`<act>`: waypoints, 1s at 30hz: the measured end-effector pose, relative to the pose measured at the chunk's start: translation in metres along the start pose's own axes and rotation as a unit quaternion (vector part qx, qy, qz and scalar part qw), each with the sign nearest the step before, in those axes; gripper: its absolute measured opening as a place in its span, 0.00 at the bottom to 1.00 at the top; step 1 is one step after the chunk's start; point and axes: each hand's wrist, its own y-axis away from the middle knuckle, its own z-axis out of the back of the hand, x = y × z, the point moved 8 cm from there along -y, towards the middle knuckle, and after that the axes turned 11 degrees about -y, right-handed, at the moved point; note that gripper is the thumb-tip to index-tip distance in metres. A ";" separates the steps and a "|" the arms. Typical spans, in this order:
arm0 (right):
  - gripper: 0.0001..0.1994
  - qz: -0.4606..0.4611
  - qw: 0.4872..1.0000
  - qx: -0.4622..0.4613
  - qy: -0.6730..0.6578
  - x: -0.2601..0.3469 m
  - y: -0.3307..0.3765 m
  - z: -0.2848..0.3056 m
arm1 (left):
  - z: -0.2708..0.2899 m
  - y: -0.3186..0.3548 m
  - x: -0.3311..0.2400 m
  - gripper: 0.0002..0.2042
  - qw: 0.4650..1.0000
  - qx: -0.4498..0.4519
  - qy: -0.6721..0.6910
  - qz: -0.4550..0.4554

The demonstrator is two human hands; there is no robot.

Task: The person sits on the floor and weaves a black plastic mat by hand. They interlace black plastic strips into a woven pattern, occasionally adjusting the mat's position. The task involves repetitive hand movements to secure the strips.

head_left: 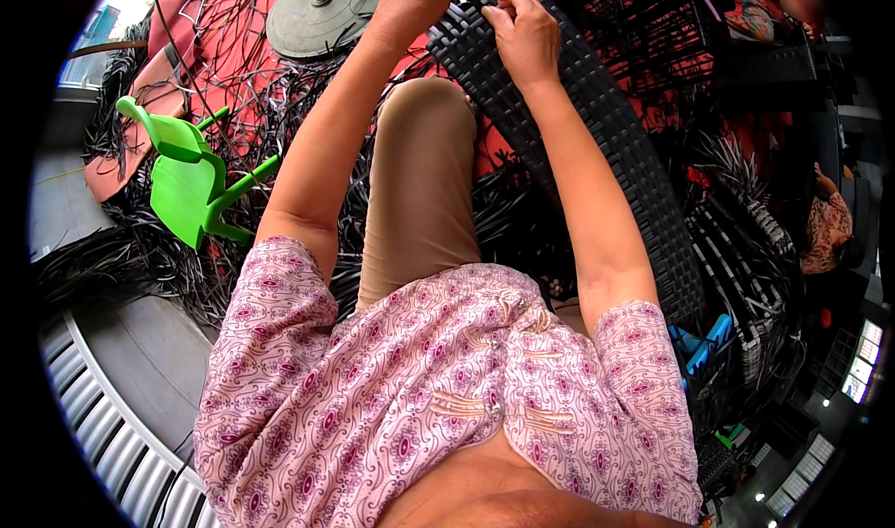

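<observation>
A long curved panel woven from flat black strips (611, 123) runs from the top centre down past my right arm. At its upper end, loose glossy strips (463, 6) stick out between my hands. My left hand (417, 4) is closed at the panel's left edge; the top of the picture cuts it off, and what its fingers hold is hidden. Over the weave, my right hand (525, 40) pinches thumb against forefinger on a black strip near the panel's end. Both arms reach forward past my raised knee.
Left of my arm stands a small green plastic chair (182, 192). A round grey base with a pole (322, 15) rests on red ground cover (228, 39), with loose black strips strewn around. At right are a blue plastic item (706, 342) and two other people (828, 234).
</observation>
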 end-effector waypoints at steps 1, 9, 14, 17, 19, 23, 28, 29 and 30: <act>0.13 0.008 0.999 -0.016 -0.048 -0.003 -0.005 -0.004 | -0.001 -0.002 -0.005 0.06 1.000 -0.012 -0.009 -0.026; 0.08 -0.164 0.953 -0.014 -0.254 -0.032 -0.006 -0.018 | -0.033 0.000 0.035 0.05 0.967 0.042 0.215 0.129; 0.08 -0.159 0.961 -0.059 -0.217 -0.039 -0.001 -0.011 | -0.055 0.009 0.008 0.11 0.986 0.131 -0.099 0.017; 0.08 -0.183 0.952 -0.072 -0.233 -0.045 0.004 -0.007 | -0.059 0.008 0.003 0.12 0.978 0.153 -0.138 -0.006; 0.08 -0.199 0.947 -0.074 -0.241 -0.042 0.006 -0.004 | -0.061 0.008 0.000 0.12 0.974 0.163 -0.159 -0.019; 0.08 -0.200 0.956 -0.064 -0.204 -0.038 0.005 -0.004 | -0.064 0.005 -0.001 0.10 0.964 0.189 -0.183 -0.028; 0.08 -0.202 0.962 -0.056 -0.174 -0.045 0.004 -0.007 | -0.063 0.004 -0.008 0.08 0.962 0.163 -0.211 -0.053; 0.08 -0.185 0.968 -0.061 -0.157 -0.047 0.004 -0.007 | -0.063 0.004 -0.009 0.08 0.959 0.165 -0.225 -0.056; 0.08 -0.168 0.974 -0.067 -0.139 -0.049 0.003 -0.008 | -0.064 0.004 -0.011 0.08 0.955 0.167 -0.240 -0.059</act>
